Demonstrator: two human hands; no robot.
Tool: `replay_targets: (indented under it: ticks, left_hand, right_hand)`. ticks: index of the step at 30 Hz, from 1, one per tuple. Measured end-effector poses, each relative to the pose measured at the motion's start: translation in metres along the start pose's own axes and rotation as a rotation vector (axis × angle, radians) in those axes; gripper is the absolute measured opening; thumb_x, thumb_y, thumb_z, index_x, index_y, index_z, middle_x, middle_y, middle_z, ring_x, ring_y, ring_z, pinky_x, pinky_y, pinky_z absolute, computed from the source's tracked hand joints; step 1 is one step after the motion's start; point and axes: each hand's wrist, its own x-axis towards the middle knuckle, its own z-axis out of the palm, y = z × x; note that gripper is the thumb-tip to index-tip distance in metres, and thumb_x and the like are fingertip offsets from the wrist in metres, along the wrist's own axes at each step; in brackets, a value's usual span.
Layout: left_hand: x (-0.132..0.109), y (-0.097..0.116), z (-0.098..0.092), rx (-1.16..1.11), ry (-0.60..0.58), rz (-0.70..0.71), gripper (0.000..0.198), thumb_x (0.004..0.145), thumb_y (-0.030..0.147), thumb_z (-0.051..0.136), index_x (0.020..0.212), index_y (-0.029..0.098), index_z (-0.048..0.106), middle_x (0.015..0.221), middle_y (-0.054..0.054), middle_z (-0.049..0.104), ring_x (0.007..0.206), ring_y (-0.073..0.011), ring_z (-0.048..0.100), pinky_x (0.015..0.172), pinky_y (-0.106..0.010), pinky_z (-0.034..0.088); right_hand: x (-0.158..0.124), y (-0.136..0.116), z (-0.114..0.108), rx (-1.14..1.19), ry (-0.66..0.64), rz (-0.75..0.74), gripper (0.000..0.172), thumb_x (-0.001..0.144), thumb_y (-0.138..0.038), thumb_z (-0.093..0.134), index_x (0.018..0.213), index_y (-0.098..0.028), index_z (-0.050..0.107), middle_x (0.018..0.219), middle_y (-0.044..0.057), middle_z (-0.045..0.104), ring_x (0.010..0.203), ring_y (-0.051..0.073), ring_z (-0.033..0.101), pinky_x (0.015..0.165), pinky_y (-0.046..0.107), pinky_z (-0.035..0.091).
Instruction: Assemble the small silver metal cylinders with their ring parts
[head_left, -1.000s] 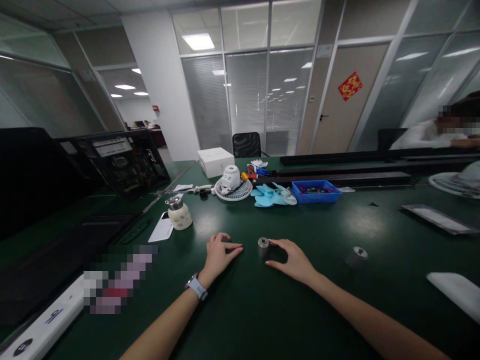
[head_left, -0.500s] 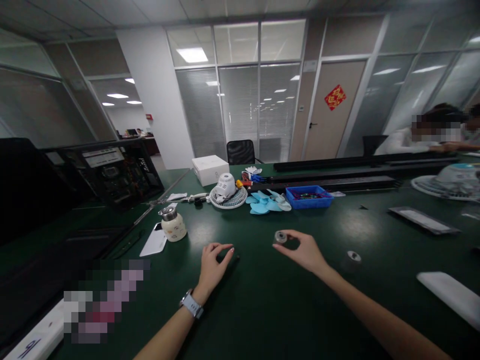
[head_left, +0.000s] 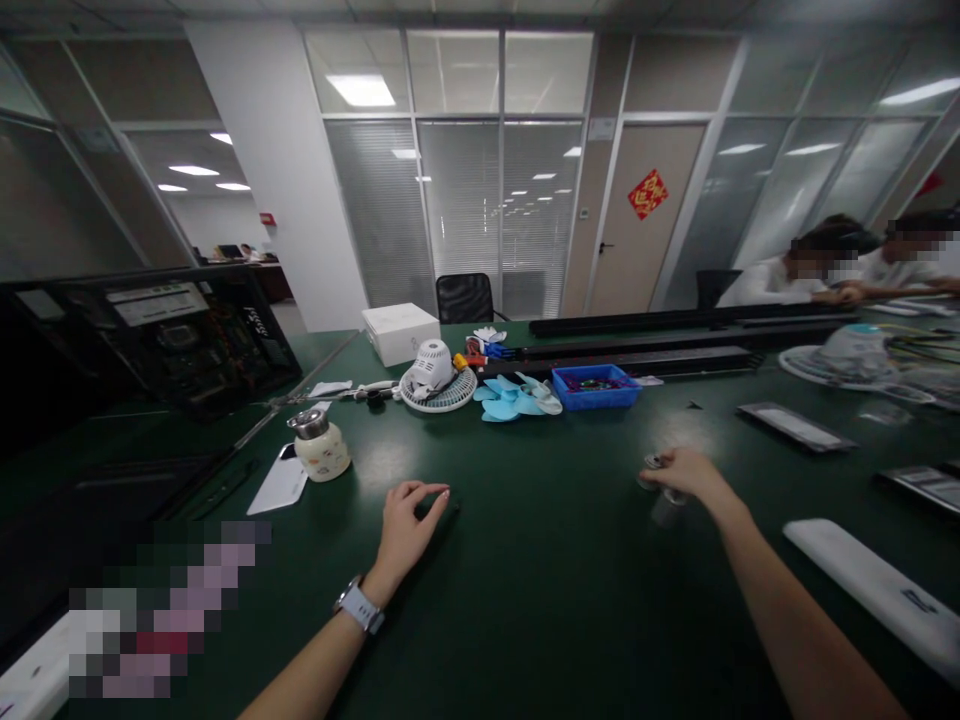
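My right hand reaches out on the right side of the table, fingers closed around a small silver metal cylinder that looks like a small motor. A second, similar metal cylinder stands just below that hand, partly covered by it. Near the middle, my left hand hovers low with thumb and forefinger pinched together. Whatever is between those fingertips is too small to make out. Beside them shows a tiny dark spot.
Across the dark green table lie a white fan part, light blue fan blades and a blue bin. A cream bottle stands left. A long white piece lies right. People sit at far right.
My right hand has carried the metal cylinder rightward, close to the second cylinder. My left hand keeps its pinch in about the same place. The view has turned slightly right.
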Motion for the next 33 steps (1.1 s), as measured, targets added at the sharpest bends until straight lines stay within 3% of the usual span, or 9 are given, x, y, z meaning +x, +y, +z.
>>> replay_targets:
  ticks: [3, 5, 8, 10, 13, 19, 25, 30, 33]
  left_hand:
    - [0.001, -0.001, 0.001, -0.003, 0.023, -0.001, 0.033, 0.085, 0.052, 0.053, 0.099, 0.028, 0.072, 0.098, -0.005, 0.061, 0.100, -0.0253, 0.052, 0.090, -0.043, 0.042]
    - [0.001, -0.002, 0.002, -0.017, 0.040, 0.000, 0.035, 0.086, 0.051, 0.051, 0.099, 0.027, 0.072, 0.099, -0.005, 0.063, 0.100, -0.0251, 0.053, 0.091, -0.043, 0.041]
    - [0.002, -0.004, 0.002, -0.037, 0.047, -0.019, 0.037, 0.089, 0.051, 0.047, 0.101, 0.024, 0.070, 0.101, -0.006, 0.064, 0.100, -0.0250, 0.054, 0.092, -0.044, 0.042]
    - [0.003, -0.004, 0.002, -0.050, 0.052, -0.032, 0.038, 0.090, 0.050, 0.045, 0.102, 0.023, 0.069, 0.102, -0.006, 0.065, 0.100, -0.0249, 0.054, 0.091, -0.043, 0.043]
    - [0.003, -0.006, 0.002, -0.068, 0.073, -0.035, 0.039, 0.091, 0.049, 0.043, 0.101, 0.021, 0.068, 0.102, -0.007, 0.065, 0.101, -0.0245, 0.054, 0.090, -0.042, 0.045]
    - [0.002, -0.006, 0.005, -0.063, 0.111, -0.018, 0.037, 0.091, 0.048, 0.044, 0.097, 0.021, 0.068, 0.098, -0.006, 0.066, 0.098, -0.0240, 0.057, 0.089, -0.041, 0.046]
    - [0.002, -0.007, 0.004, -0.058, 0.065, -0.024, 0.038, 0.092, 0.049, 0.042, 0.098, 0.021, 0.068, 0.101, -0.007, 0.065, 0.100, -0.0246, 0.056, 0.089, -0.042, 0.045]
    - [0.002, -0.006, 0.003, -0.053, 0.052, -0.018, 0.039, 0.092, 0.050, 0.041, 0.099, 0.022, 0.068, 0.102, -0.007, 0.065, 0.099, -0.0248, 0.055, 0.090, -0.043, 0.045]
    - [0.003, -0.006, 0.003, -0.052, 0.052, -0.033, 0.040, 0.091, 0.051, 0.042, 0.098, 0.022, 0.068, 0.101, -0.007, 0.065, 0.098, -0.0250, 0.056, 0.088, -0.042, 0.046]
  right_hand:
    - [-0.007, -0.011, -0.011, -0.008, 0.046, 0.018, 0.050, 0.054, -0.046, 0.076, 0.094, -0.016, 0.071, 0.084, 0.012, 0.074, 0.076, 0.030, 0.070, 0.062, 0.037, 0.053]
    - [-0.022, -0.037, -0.018, -0.022, 0.227, -0.058, 0.067, 0.061, -0.053, 0.072, 0.114, -0.015, 0.064, 0.106, 0.017, 0.069, 0.094, 0.035, 0.066, 0.074, 0.045, 0.052]
    - [-0.062, -0.103, -0.004, 0.028, 0.425, -0.431, 0.053, 0.078, -0.049, 0.060, 0.123, -0.021, 0.059, 0.120, 0.012, 0.063, 0.111, 0.032, 0.057, 0.093, 0.049, 0.041]
    - [-0.090, -0.150, 0.025, 0.150, 0.196, -0.674, 0.038, 0.083, -0.047, 0.056, 0.115, -0.026, 0.064, 0.106, 0.006, 0.069, 0.100, 0.024, 0.061, 0.092, 0.042, 0.042]
    - [-0.118, -0.201, 0.082, 0.216, -0.147, -0.744, 0.042, 0.081, -0.050, 0.061, 0.115, -0.026, 0.065, 0.092, 0.003, 0.069, 0.084, 0.019, 0.062, 0.083, 0.036, 0.044]
    - [-0.124, -0.229, 0.143, 0.131, -0.152, -0.722, 0.035, 0.082, -0.054, 0.060, 0.104, -0.030, 0.072, 0.082, 0.002, 0.063, 0.081, 0.018, 0.058, 0.073, 0.031, 0.041]
    - [-0.113, -0.197, 0.091, 0.230, -0.041, -0.730, 0.028, 0.088, -0.049, 0.053, 0.101, -0.032, 0.072, 0.087, 0.001, 0.067, 0.076, 0.016, 0.060, 0.073, 0.032, 0.042]
    - [-0.065, -0.093, 0.001, 0.252, 0.135, -0.515, 0.036, 0.084, -0.052, 0.053, 0.099, -0.028, 0.074, 0.094, 0.004, 0.071, 0.083, 0.022, 0.063, 0.071, 0.033, 0.046]
    - [-0.038, -0.032, -0.024, 0.173, 0.246, -0.347, 0.036, 0.080, -0.051, 0.055, 0.098, -0.027, 0.075, 0.097, 0.005, 0.073, 0.088, 0.025, 0.064, 0.073, 0.034, 0.047]
